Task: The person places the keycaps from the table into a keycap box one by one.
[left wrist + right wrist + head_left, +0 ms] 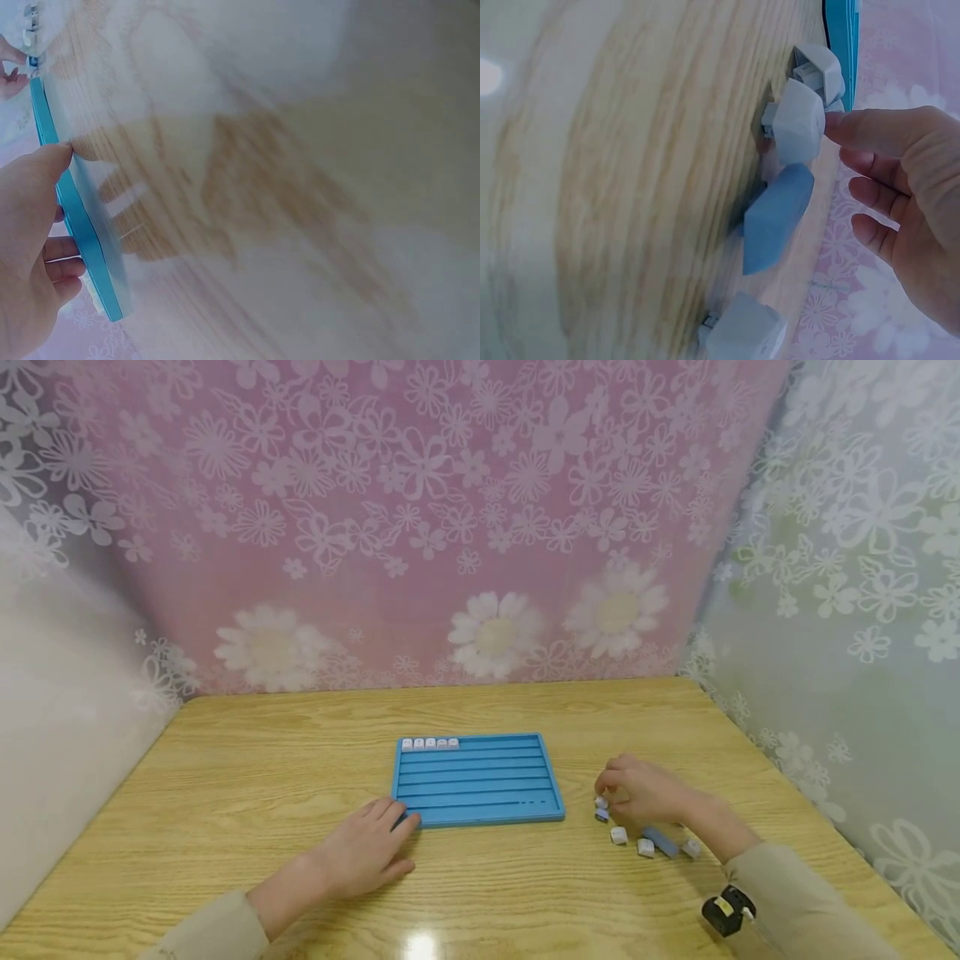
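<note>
My left hand (367, 852) lies with its fingertips on the near left corner of a blue tray (480, 821), its thumb apart over the table. The left wrist view shows the fingers (66, 268) at the tray's edge. To the tray's right, my right hand (645, 789) pinches a small white keycap (601, 802) between thumb and fingertips. A bluish keycap (602, 816) lies just below it. In the right wrist view the thumb (855, 126) partly hides the pinched keycap, close to a larger-looking white keycap (798, 121) and a long blue-grey keycap (776, 221).
Several white keycaps (431, 744) stand in a row in the tray's far left slot. Loose white keycaps (646, 847) lie near the right forearm, one beside the long blue-grey keycap. A black device (727, 910) sits on the right wrist. Flowered curtains (480, 527) hang behind the wooden table (285, 760).
</note>
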A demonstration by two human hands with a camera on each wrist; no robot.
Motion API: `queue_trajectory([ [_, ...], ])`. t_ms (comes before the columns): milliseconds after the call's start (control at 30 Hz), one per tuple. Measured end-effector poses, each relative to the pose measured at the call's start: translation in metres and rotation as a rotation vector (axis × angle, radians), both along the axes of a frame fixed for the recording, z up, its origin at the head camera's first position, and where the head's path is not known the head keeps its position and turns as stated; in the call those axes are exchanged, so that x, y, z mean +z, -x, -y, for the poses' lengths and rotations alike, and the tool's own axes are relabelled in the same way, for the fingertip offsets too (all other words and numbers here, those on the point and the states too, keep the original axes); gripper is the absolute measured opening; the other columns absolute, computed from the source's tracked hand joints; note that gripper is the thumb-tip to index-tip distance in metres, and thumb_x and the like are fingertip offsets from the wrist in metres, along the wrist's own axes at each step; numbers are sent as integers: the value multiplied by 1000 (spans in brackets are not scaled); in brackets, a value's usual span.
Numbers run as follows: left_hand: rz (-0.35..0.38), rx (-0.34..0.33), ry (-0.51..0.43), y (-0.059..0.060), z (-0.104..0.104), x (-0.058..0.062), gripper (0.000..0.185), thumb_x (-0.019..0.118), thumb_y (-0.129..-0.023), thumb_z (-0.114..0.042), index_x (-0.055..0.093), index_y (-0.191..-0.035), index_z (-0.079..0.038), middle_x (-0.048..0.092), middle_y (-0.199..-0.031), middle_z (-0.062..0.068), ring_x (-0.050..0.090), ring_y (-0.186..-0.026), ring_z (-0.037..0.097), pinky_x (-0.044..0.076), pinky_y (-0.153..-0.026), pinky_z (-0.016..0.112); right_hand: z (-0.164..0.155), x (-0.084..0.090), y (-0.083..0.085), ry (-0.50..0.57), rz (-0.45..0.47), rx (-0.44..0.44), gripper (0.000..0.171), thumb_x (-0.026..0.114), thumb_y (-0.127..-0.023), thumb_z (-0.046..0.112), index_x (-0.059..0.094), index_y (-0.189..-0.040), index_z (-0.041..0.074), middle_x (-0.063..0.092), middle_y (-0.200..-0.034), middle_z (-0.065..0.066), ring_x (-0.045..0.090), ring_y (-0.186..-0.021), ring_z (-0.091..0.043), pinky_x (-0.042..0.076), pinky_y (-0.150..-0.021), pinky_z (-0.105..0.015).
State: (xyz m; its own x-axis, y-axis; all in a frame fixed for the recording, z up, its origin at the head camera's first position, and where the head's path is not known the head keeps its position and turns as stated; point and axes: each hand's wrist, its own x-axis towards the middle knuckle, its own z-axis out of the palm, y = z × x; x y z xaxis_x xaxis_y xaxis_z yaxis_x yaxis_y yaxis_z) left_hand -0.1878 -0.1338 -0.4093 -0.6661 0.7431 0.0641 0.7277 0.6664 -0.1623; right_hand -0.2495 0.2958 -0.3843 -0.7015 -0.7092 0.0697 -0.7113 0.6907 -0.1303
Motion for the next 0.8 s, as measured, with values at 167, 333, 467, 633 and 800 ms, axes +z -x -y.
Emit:
queue_trajectory([
  [167, -12, -5, -2, 0, 0, 0, 54, 50, -93, -45, 47, -130, -5, 49, -119, 11, 44, -112, 25, 39, -98, 39, 1, -2, 0, -11, -22, 11, 21, 73, -76, 6, 65, -92, 16, 52, -85, 7, 46, -76, -11, 45, -64, -30],
  [333, -24, -6, 3, 1, 0, 0, 54, 50, -93, -45, 47, -130, -6, 48, -119, 10, 45, -111, 25, 39, -97, 39, 2, -4, 2, -15, -39, 19, 21, 74, -75, 5, 65, -90, 16, 53, -85, 7, 47, -77, -11, 46, -64, -29],
  [467, -15, -5, 4, 1, 0, -1, 54, 50, -93, -45, 47, -130, -6, 48, -119, 10, 44, -111, 25, 39, -97, 39, 3, -4, 2, -9, -37, 8, 18, 74, -76, 7, 65, -89, 16, 53, -84, 7, 49, -77, -11, 46, -64, -28],
  [633, -3, -3, -2, 0, 0, 0, 54, 51, -93, -45, 47, -130, -6, 48, -119, 10, 44, -111, 25, 39, -97, 40, 3, -5, 3, -7, -43, -12, 12, 74, -79, 14, 66, -88, 16, 53, -84, 7, 49, -76, -10, 46, -63, -27],
  [800, -1, -1, 0, 0, -1, 0, 54, 51, -93, -45, 47, -130, -6, 48, -119, 11, 44, -111, 26, 39, -97, 40, 3, -7, 5, 3, -64, 1, 10, 73, -79, 17, 67, -87, 15, 52, -83, 7, 48, -75, -9, 46, -62, -26],
])
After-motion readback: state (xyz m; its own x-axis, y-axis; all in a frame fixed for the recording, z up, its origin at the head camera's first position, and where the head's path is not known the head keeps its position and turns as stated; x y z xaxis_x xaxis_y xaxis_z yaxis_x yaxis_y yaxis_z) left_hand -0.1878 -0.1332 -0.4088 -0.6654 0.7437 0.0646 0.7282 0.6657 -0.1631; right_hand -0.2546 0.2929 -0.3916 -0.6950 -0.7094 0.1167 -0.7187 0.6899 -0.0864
